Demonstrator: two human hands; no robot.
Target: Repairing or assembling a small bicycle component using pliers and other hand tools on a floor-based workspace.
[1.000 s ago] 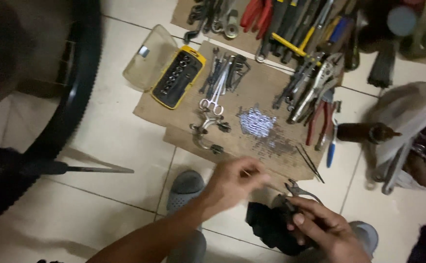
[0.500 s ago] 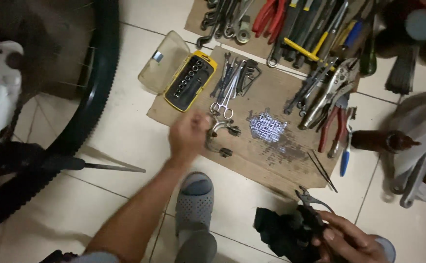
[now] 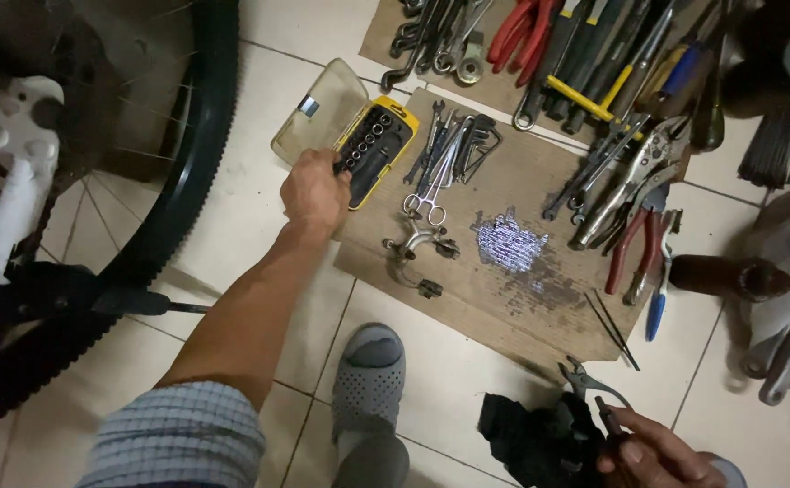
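Reaching stage, by the look of it: left hand (image 3: 315, 192) stretched forward over the floor tiles to the yellow bit case (image 3: 386, 143), fingers curled, tips down on the near left corner of the black tray with its rows of small round pieces. Cannot tell whether anything is pinched yet, knuckles hiding the fingertips. Case lying open at the left edge of the wooden board (image 3: 467, 303), clear lid (image 3: 316, 113) folded back onto the tiles, just beside a bundle of wrenches (image 3: 453, 145) and a pair of clamp scissors (image 3: 425, 204). Right hand (image 3: 652, 452) low by the knee, closed round a thin dark tool (image 3: 606, 419), resting against a black cloth (image 3: 530, 438), with small pliers (image 3: 586, 378) just above. Bicycle tyre (image 3: 198, 172) close on the left, grey slipper (image 3: 369, 380) below the board.

Judged from this: picking any one piece from the tray calls for a fine two-finger pinch and a straight lift, neighbours sitting tightly packed; steadying the light case against sliding on the board likely needed too
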